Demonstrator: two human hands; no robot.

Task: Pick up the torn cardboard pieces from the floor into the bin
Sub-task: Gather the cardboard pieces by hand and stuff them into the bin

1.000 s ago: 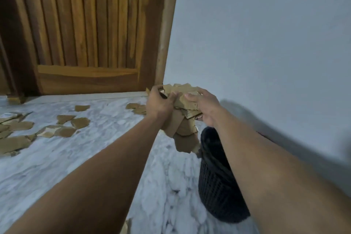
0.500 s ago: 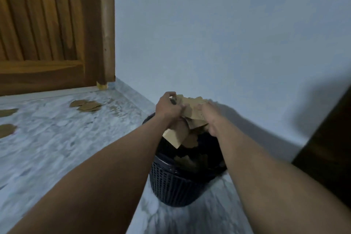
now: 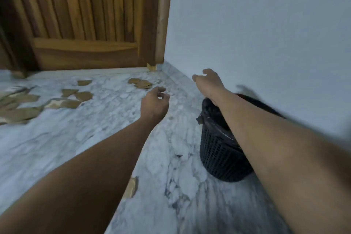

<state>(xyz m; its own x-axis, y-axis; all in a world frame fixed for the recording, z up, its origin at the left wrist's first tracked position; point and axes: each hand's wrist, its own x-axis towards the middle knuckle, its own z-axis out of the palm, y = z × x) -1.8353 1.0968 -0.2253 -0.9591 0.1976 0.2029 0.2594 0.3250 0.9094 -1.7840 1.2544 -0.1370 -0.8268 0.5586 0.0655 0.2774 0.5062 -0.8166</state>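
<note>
A black mesh bin (image 3: 220, 154) with a dark liner stands on the marble floor against the white wall, at the right. My right forearm crosses over its rim, hiding most of its mouth. My right hand (image 3: 208, 80) is empty, fingers loosely apart, past the bin near the wall. Left of the bin, my left hand (image 3: 154, 101) hovers over the floor, empty with curled, parted fingers. Several torn brown cardboard pieces (image 3: 70, 99) lie scattered at the left; a small cluster (image 3: 141, 83) sits near the door corner, and one piece (image 3: 132, 186) shows beside my left forearm.
A wooden slatted door (image 3: 85, 19) closes the far side, its frame (image 3: 163, 15) meeting the white wall (image 3: 266, 34) at the corner. Grey-white marble floor (image 3: 106, 119) stretches between my arms and the scattered pieces.
Both hands held a bundle of cardboard over the bin; now they hold nothing and have lifted away toward the left. The view has swung back left toward the door.
</note>
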